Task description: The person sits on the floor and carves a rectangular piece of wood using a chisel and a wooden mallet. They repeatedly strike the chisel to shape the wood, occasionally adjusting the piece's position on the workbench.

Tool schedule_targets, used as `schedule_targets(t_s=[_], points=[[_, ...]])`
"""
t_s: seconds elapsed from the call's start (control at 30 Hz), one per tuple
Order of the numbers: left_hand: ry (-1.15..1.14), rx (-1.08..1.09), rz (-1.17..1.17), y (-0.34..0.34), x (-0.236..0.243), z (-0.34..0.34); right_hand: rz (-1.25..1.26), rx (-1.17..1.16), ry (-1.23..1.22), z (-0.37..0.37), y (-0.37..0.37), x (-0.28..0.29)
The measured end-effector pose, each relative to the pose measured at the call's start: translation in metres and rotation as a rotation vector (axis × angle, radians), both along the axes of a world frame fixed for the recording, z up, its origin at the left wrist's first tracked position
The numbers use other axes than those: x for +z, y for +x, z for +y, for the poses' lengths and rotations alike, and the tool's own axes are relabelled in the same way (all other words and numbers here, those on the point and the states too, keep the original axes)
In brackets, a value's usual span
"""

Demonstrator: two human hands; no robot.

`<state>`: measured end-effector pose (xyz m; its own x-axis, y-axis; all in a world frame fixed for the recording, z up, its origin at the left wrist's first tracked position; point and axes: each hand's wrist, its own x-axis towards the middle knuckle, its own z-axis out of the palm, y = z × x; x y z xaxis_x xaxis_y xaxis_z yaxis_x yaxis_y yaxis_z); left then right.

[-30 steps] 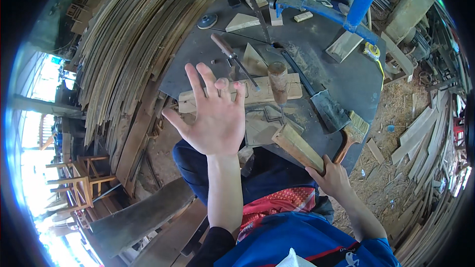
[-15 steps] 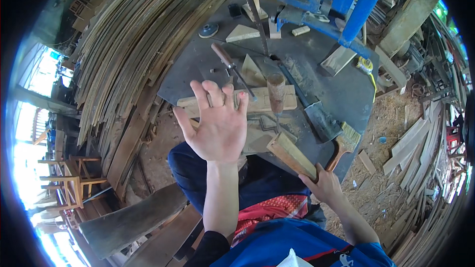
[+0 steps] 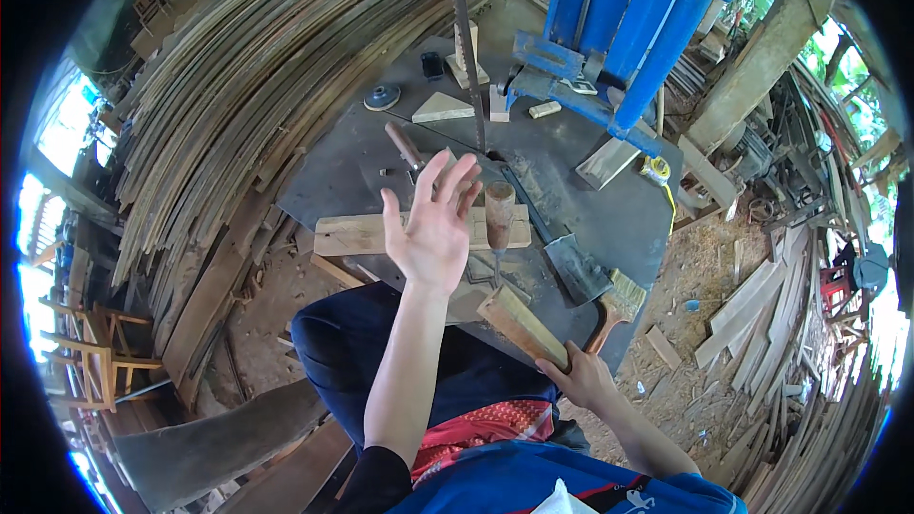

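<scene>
My left hand is raised over the near part of the dark table, palm up, fingers spread and slightly bent, holding nothing. Behind it lies a long wooden plank, partly hidden. My right hand is wrapped round one end of a thick squared wooden bar, which slants toward the table's front. Between the hands, a chisel with a thick round wooden handle appears upright by the plank. Right of it are a dark flat-bladed tool and a wooden-handled brush.
A blue machine frame with a vertical saw blade rises at the table's far side. Wooden offcuts, a grinding disc and a tape measure lie about. Long stacked boards fill the left; scrap wood covers the right floor.
My left hand has tilted and its fingers have bent more. The whole view has shifted, so the table sits further left. My right hand keeps its hold on the wooden bar.
</scene>
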<state>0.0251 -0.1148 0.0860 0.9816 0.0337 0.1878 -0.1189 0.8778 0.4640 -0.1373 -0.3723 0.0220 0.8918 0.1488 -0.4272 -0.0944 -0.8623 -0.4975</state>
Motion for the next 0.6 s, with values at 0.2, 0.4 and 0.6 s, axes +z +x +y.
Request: schedule_targets(t_s=[0.2, 0.4, 0.6], points=[[0.313, -0.009, -0.125, 0.019, -0.004, -0.007, 0.014, 0.005, -0.02, 0.003, 0.001, 0.003], [0.755, 0.0, -0.062, 0.019, -0.006, -0.038, 0.011, -0.011, -0.006, 0.004, -0.002, 0.007], [0.858, 0.211, 0.09, 0.013, -0.019, -0.058, 0.046, -0.021, 0.016, 0.009, 0.001, 0.008]])
